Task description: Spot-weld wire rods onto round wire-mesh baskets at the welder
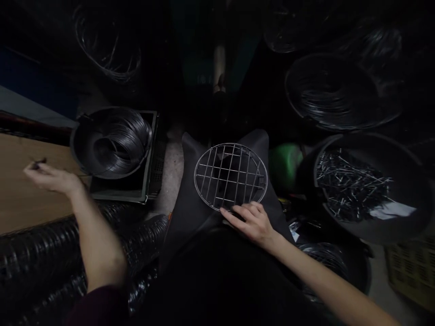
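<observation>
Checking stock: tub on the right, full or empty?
Partly full: the tub holds a loose pile of short metal pins covering its bottom, well below the rim.

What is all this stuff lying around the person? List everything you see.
Round wire grid rack: one, silvery, on the dark lap cloth, centre.
Black bucket holding coiled wire: one, dark, left of centre.
Black tub of short metal pins: one, right.
Loose wire coils: several, black, upper right and upper left.
Green round object: one, between rack and tub.
Wooden board: one, tan, far left.
Left hand: pinching a thin wire end.
Right hand: fingers on the rack's near rim.
</observation>
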`<state>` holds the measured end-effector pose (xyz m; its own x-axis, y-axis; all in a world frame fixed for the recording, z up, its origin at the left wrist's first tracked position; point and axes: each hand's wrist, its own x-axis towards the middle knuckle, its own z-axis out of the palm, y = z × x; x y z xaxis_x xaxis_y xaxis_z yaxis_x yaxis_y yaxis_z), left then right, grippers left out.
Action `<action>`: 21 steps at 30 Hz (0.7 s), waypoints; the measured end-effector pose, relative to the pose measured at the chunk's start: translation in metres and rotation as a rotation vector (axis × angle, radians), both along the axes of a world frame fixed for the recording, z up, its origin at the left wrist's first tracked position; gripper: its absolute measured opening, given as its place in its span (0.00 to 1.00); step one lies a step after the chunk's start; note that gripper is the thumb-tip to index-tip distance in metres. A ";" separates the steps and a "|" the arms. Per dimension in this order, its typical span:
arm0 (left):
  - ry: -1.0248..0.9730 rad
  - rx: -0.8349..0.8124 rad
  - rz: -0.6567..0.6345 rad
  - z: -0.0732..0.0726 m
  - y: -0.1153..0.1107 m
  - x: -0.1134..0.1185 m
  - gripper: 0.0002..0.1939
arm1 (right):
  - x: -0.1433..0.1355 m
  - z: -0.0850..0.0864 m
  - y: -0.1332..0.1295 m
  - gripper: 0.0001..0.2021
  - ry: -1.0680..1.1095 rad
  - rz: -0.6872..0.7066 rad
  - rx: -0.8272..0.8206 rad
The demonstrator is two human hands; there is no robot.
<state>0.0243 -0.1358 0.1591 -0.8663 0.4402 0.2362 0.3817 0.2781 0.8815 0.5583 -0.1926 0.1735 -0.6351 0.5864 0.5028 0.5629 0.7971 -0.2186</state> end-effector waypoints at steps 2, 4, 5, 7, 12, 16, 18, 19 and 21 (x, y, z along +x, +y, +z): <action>0.030 0.168 0.119 0.012 -0.011 0.020 0.08 | 0.009 0.007 0.003 0.11 0.070 -0.050 -0.058; -0.115 0.251 -0.064 0.015 -0.010 0.055 0.05 | 0.019 0.015 0.012 0.12 0.193 -0.203 -0.126; -0.241 0.256 -0.225 0.012 -0.005 0.077 0.04 | 0.023 0.019 0.018 0.12 0.270 -0.316 -0.165; -0.503 0.246 -0.545 0.001 0.014 0.129 0.09 | 0.027 0.025 0.034 0.12 0.431 -0.533 -0.291; -0.689 0.005 -0.998 -0.030 0.066 0.246 0.20 | 0.021 0.030 0.064 0.26 0.742 -0.524 -0.909; -0.499 -0.134 -1.210 -0.029 0.083 0.278 0.18 | 0.026 0.023 0.069 0.28 0.906 -0.538 -1.124; -0.501 -0.180 -1.257 -0.026 0.088 0.277 0.19 | 0.032 0.013 0.070 0.24 0.876 -0.653 -1.048; -0.537 -0.201 -1.282 -0.025 0.091 0.276 0.19 | 0.035 0.006 0.071 0.21 0.843 -0.709 -0.974; -0.642 -0.238 -1.329 -0.024 0.096 0.273 0.19 | 0.039 -0.008 0.073 0.17 0.776 -0.779 -0.824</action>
<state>0.2977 -0.0395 0.1350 0.2614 0.9425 -0.2083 0.0399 0.2051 0.9779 0.5975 -0.1197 0.1655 0.2742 0.9575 -0.0892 0.3180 -0.1779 -0.9312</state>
